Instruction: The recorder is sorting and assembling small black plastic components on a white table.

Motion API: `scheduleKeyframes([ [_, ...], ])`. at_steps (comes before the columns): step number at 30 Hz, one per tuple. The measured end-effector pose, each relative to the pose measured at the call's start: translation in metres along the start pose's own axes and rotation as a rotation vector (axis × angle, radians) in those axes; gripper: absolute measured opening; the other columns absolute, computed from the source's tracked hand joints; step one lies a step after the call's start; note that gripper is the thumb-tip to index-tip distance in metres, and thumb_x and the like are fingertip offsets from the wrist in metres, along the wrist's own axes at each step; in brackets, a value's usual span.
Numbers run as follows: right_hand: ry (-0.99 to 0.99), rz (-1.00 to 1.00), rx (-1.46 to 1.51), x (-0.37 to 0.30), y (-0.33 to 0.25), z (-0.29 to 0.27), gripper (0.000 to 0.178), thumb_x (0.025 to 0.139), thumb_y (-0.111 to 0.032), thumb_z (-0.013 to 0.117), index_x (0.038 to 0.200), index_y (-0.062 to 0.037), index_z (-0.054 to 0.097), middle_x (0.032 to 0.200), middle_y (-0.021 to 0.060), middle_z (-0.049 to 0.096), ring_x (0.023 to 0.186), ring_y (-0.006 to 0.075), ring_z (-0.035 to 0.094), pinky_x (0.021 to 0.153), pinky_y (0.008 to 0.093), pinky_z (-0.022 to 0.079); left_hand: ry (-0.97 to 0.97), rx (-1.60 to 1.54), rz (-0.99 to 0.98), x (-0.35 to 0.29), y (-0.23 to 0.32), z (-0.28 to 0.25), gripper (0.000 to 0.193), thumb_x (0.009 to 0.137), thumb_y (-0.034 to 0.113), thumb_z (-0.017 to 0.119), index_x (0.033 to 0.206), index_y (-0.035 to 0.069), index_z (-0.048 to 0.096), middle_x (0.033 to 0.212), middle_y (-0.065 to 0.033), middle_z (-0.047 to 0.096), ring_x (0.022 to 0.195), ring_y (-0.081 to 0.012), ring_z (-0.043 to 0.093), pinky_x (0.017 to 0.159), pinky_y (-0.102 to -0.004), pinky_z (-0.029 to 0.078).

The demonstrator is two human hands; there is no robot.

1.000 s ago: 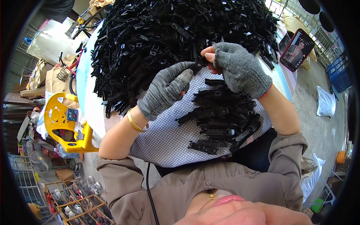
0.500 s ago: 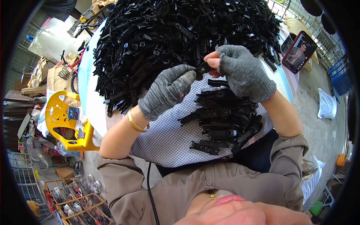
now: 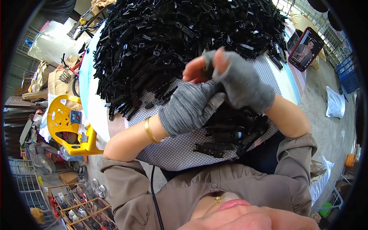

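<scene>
My left hand [image 3: 188,109], in a grey fingerless glove, is over the near part of the table. Its fingers curl in beside the thumb, and whatever they hold is hidden. My right hand [image 3: 243,80], in a matching glove, crosses just above it with thumb and fingers apart, slightly blurred, with nothing visible in them. A large heap of black plastic parts [image 3: 161,42] rises beyond both hands. Below them lies a smaller pile of long black plastic parts [image 3: 226,136], partly covered by the hands.
A dotted cloth [image 3: 165,153] covers the table. At the far right, a phone [image 3: 306,50] leans against a dark container [image 3: 294,40]. On the left stands a yellow plastic chair [image 3: 90,140] with a small dark box [image 3: 75,117] on it. A black cable [image 3: 153,191] hangs in front of my shirt.
My left hand has moved right and nearer me, over the smaller pile. My right hand has shifted left above it, and its fingers have spread. The black part between them is out of sight.
</scene>
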State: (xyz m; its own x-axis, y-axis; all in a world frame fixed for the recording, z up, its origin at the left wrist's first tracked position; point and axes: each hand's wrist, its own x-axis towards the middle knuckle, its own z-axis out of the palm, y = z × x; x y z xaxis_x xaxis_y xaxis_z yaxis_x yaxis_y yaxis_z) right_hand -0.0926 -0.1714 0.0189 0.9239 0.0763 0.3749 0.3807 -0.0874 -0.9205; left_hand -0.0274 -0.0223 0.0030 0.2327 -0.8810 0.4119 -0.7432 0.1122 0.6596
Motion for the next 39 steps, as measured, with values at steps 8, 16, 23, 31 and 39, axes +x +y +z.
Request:
scheduleKeyframes([
  [8,0.156,0.099,-0.844,0.005,0.024,-0.067,0.023,0.088,-0.026,0.056,0.086,-0.0041,0.062,0.079,0.0056,0.060,0.067,0.0169,0.059,0.065,0.0292,0.051,-0.092,0.362,0.125,-0.006,0.026,-0.007,0.032,0.079,0.032,0.064,0.094,0.004,0.059,0.084,-0.0121,0.057,0.065,-0.0241,0.059,0.052,-0.0319,0.048],
  [16,0.108,0.227,-1.471,0.009,0.044,-0.042,0.036,0.083,-0.039,0.057,0.080,-0.0032,0.060,0.075,0.0095,0.056,0.073,0.0246,0.059,0.068,0.0358,0.048,-0.552,0.925,-0.499,-0.002,-0.004,-0.065,0.029,0.077,0.029,0.066,0.097,0.009,0.063,0.087,-0.0079,0.060,0.080,-0.0208,0.060,0.071,-0.0327,0.049],
  [23,-0.035,0.294,-1.458,0.005,0.038,-0.036,0.029,0.083,-0.031,0.058,0.095,-0.0057,0.062,0.086,0.0116,0.061,0.083,0.0256,0.062,0.073,0.0387,0.051,-0.410,0.780,-0.368,-0.003,-0.020,-0.038,0.020,0.077,0.019,0.066,0.090,0.006,0.061,0.084,-0.0077,0.058,0.078,-0.0210,0.059,0.071,-0.0311,0.050],
  [31,0.131,0.399,-0.729,0.008,0.016,-0.037,0.016,0.083,-0.017,0.058,0.093,-0.0036,0.060,0.081,0.0060,0.060,0.075,0.0148,0.059,0.070,0.0301,0.050,0.172,-0.337,-0.421,0.008,-0.032,-0.037,0.044,0.077,0.002,0.063,0.118,0.006,0.047,0.081,-0.0043,0.060,0.070,-0.0121,0.062,0.062,-0.0254,0.054],
  [39,0.126,0.457,0.114,0.000,0.006,-0.022,0.022,0.087,-0.015,0.057,0.106,-0.0035,0.060,0.087,0.0039,0.061,0.077,0.0099,0.058,0.072,0.0229,0.051,0.230,-0.398,-0.008,0.007,-0.036,-0.024,0.029,0.075,0.006,0.069,0.103,0.005,0.060,0.085,-0.0031,0.063,0.072,-0.0112,0.061,0.064,-0.0218,0.054],
])
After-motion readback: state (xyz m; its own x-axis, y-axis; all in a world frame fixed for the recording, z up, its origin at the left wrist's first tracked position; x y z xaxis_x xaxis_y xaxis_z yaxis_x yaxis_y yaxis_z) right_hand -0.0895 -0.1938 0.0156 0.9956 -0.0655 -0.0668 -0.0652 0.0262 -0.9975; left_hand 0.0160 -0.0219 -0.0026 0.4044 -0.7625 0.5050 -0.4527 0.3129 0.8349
